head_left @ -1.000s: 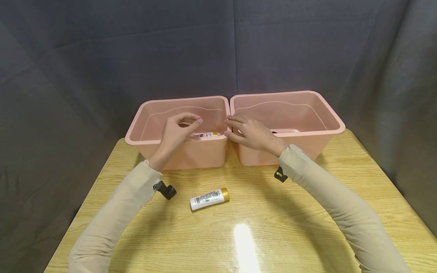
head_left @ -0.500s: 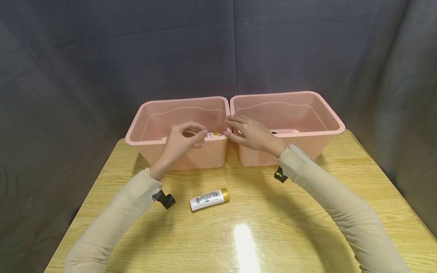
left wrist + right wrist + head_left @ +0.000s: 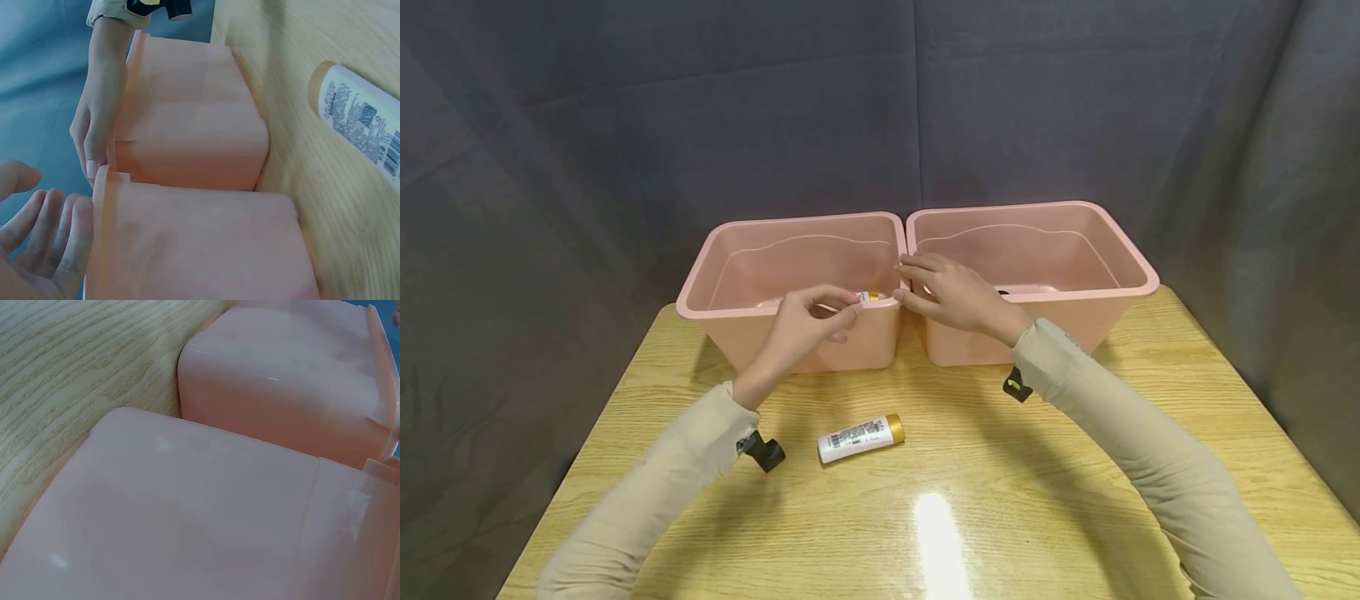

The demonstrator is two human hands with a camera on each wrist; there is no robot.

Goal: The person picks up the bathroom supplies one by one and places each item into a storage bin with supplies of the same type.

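Note:
Two pink plastic bins stand side by side at the back of the wooden table: the left bin (image 3: 688, 307) (image 3: 200, 250) and the right bin (image 3: 1138, 279) (image 3: 187, 112). My left hand (image 3: 842, 312) (image 3: 44, 250) hovers at the left bin's front rim, fingers loosely curled, holding nothing. My right hand (image 3: 925, 283) (image 3: 94, 137) rests with straight fingers on the rims where the bins meet. A white bottle with a gold cap (image 3: 860, 438) (image 3: 362, 125) lies on the table in front of the bins. Part of a second, similar bottle (image 3: 868, 296) shows inside the left bin.
A dark grey curtain hangs behind and beside the table (image 3: 1075, 467). A bright glare spot (image 3: 936, 533) sits on the wood near me. The right wrist view shows only the bins' outer walls and the table top.
My left hand has drawn back and down from over the left bin's inside to its front rim. The right hand, the bins and the bottle on the table have not moved.

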